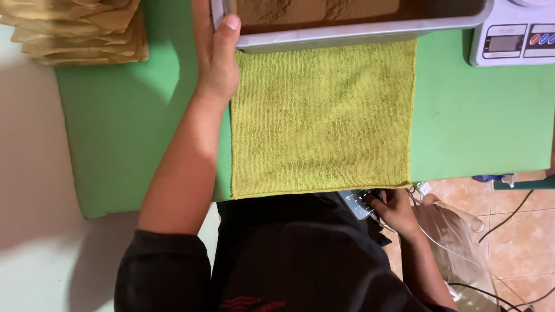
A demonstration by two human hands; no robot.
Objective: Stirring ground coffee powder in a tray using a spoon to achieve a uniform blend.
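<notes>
Gripping the grey tray (347, 36) rim, left hand (217, 63) clamps; right hand (396, 211) fingers a calculator (357, 203) below.

Green tabletop (480, 115), tiled floor (520, 231)

A stack of flat tan paper pouches (81, 29) lies at the top left corner, well to the left of the left hand (217, 60). A white digital kitchen scale (514, 32) stands far to that hand's right; its small grey rectangular screen (504, 42) sits beside red and blue round buttons. The right hand (396, 211) touches a small dark device with pale keys (358, 203).
</notes>
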